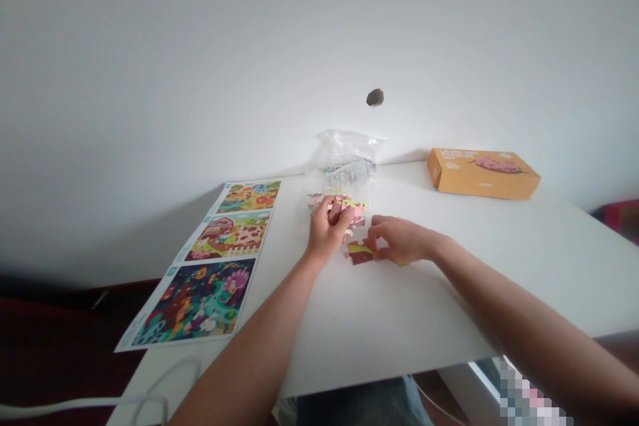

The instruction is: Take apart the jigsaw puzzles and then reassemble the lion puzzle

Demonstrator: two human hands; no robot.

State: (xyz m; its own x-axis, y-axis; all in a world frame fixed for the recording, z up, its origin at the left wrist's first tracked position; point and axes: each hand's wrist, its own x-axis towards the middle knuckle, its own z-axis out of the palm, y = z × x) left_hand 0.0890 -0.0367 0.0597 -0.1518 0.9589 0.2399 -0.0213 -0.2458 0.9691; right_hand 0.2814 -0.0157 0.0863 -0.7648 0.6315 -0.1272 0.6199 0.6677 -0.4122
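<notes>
My left hand [327, 226] is closed around a few joined or stacked jigsaw puzzle pieces [355, 213] with pink, brown and yellow-green print. Its thumb lies across the front of them. More loose pieces [317, 199] lie on the table just behind that hand. To the right, my right hand [399, 238] has its fingers bent down at the edge of a brown and yellow-green puzzle piece [360, 252] resting on the table. A bit of another yellowish piece [407, 263] shows under the right palm, mostly hidden.
A clear plastic bag [349, 153] with puzzle pieces leans against the wall. An orange puzzle box [484, 174] lies at the back right. A sheet with three printed pictures [219, 246] lies on the left. A white cable [84, 404] crosses the table's front left corner.
</notes>
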